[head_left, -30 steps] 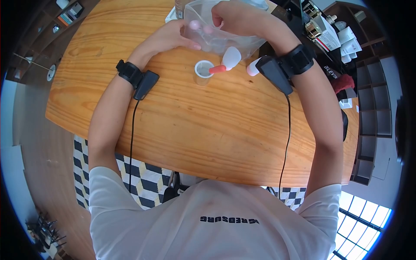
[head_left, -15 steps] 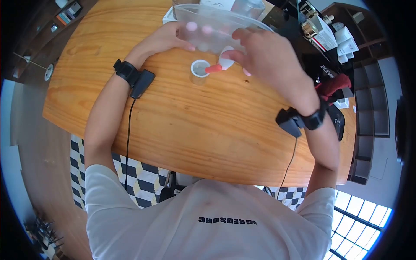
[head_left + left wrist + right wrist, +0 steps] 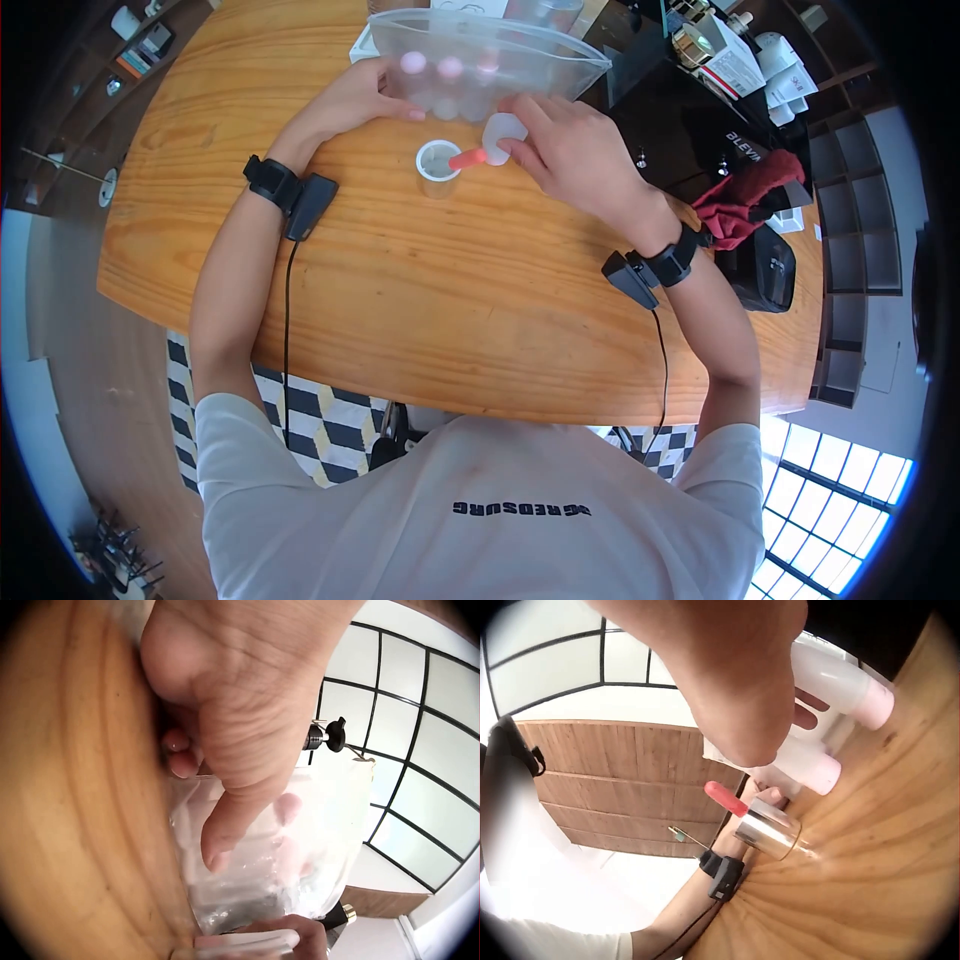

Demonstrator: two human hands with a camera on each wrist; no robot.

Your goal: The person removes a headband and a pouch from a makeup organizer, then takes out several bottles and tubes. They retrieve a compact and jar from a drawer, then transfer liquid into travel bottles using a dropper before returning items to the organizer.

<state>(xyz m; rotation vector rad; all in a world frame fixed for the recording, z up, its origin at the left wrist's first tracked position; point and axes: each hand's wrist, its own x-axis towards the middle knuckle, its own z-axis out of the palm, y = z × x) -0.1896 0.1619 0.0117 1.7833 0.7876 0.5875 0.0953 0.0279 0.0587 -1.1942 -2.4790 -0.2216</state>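
Observation:
A clear zip bag (image 3: 470, 45) stands at the back of the wooden table with several pink-topped items inside. My left hand (image 3: 355, 100) is at the bag's lower left, thumb in front and its other fingers partly hidden at the edge. My right hand (image 3: 590, 160) holds a whitish bottle (image 3: 503, 136) with a pink cap, thumb on the near side and fingers behind. Close beside it, in the right wrist view, stands a second pink-capped bottle (image 3: 840, 679). Left of the right hand is a small clear cup (image 3: 437, 165) with a red round-ended stick (image 3: 726, 799) leaning out.
On the right sit a dark box (image 3: 690, 125), a red cloth (image 3: 750, 197) and a black pouch (image 3: 765, 270). White boxes and toiletries stand at the back right. A cable hangs from each wrist camera.
My right hand has come out of the bag's mouth and down to the bottle beside the cup. The bag now stands straighter. My left hand stays at the bag.

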